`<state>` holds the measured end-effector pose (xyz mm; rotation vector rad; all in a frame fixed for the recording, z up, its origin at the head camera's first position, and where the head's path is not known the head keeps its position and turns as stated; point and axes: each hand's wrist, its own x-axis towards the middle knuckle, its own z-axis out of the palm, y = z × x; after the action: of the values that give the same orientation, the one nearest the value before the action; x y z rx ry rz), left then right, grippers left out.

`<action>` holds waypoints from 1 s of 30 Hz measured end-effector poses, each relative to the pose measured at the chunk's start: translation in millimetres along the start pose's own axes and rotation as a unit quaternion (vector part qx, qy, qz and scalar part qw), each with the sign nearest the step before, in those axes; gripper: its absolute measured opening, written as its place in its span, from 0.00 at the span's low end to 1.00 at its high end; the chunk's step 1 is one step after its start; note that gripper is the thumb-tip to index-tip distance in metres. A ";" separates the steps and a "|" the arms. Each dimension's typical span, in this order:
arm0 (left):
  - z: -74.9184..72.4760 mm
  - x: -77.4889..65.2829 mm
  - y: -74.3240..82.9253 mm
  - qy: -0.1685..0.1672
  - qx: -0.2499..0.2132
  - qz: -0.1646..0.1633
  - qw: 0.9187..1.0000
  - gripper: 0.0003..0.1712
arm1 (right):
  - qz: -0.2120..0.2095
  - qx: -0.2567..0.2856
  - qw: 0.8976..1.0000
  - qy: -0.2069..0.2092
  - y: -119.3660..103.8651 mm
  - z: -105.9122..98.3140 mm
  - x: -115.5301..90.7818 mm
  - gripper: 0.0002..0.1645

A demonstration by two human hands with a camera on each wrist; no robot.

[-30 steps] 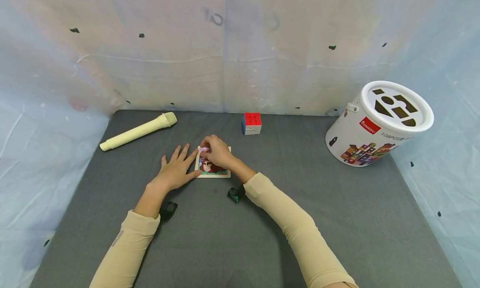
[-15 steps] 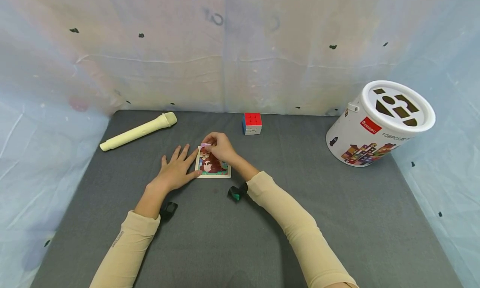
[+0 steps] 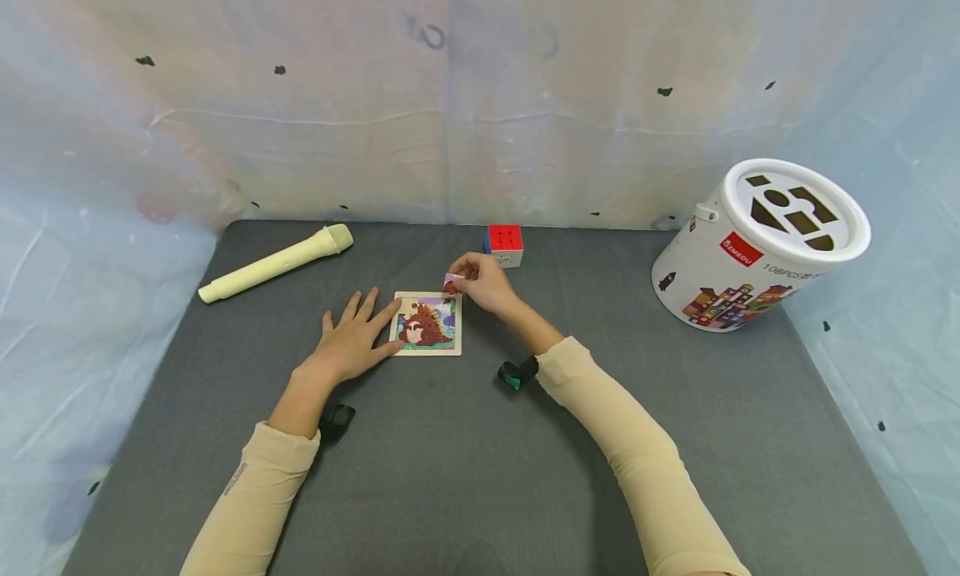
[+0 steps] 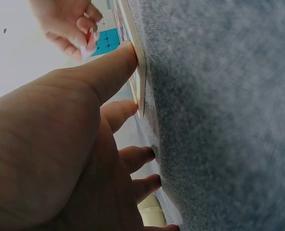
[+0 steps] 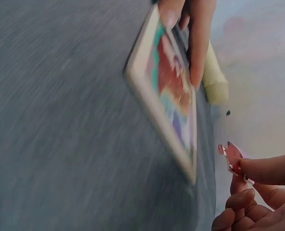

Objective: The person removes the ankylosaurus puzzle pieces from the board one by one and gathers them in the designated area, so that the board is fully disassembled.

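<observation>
A square jigsaw tray puzzle with a pale wooden frame (image 3: 427,353) lies flat on the grey cloth, its picture mostly reds and browns. Bare pale wood shows at the picture's upper left. My left hand (image 3: 348,347) rests spread on the cloth, thumb and index finger touching the frame's left edge, as the left wrist view also shows. Off the puzzle's upper right corner, my right hand (image 3: 486,284) pinches a small puzzle piece (image 5: 234,158) between thumb and fingers. The piece is red and lilac and is held above the cloth.
A cube puzzle (image 3: 506,239) with a red top stands just behind my right hand. A pale yellow toy microphone (image 3: 273,265) lies at the back left. To the right stands a white bucket (image 3: 705,267) with shaped holes in its lid. A plastic sheet hangs behind.
My right hand has lifted the puzzle piece off the tray's upper left and carried it right, past the frame's far right corner. The left hand has stayed in place.
</observation>
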<state>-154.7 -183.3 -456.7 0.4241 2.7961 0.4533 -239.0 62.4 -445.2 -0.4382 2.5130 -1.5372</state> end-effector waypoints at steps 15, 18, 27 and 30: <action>-0.9 -1.3 -0.2 -0.002 0.001 0.003 1.000 0.44 | 0.012 -0.054 0.998 -0.009 22.7 -15.7 -15.7 0.06; -1.3 -1.3 0.1 -0.004 0.002 0.003 1.000 0.44 | 0.016 -0.068 0.997 -0.008 24.2 -15.1 -17.0 0.06; -0.4 -0.5 -0.9 -0.005 0.003 0.001 1.000 0.44 | -0.006 -0.114 0.993 -0.025 28.3 -14.1 -20.6 0.10; 0.3 -0.8 -1.3 -0.006 0.003 0.000 1.000 0.44 | -0.017 -0.132 0.990 -0.040 28.7 -14.0 -22.1 0.12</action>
<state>-154.2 -184.7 -457.2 0.4274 2.7873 0.4424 -226.8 93.8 -464.6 -0.5681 2.6670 -1.1745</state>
